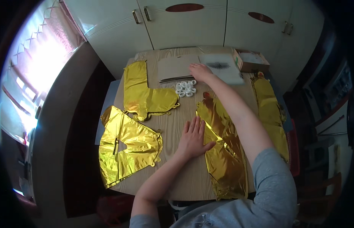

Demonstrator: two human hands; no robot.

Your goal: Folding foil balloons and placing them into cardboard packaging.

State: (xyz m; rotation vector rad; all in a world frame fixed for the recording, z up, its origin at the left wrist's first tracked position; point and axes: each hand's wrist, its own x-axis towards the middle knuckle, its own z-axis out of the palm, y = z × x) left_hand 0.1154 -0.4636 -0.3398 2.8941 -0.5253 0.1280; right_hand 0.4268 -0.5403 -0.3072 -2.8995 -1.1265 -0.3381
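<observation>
Hands (193, 142) reach creased, glossy gold foil (227, 169) and flat cardboard (177, 67)

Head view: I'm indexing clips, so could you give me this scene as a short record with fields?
Left hand: open, palm down at the wood-grain table, thumb over the edge of the middle gold foil balloon
Right hand: at the right end of the grey sheets, beside the translucent sleeve
Left side: L-shaped gold balloon, behind one with a triangular hole
Far right: long gold balloon
Centre: white rings, clustered
Back right: open box
</observation>
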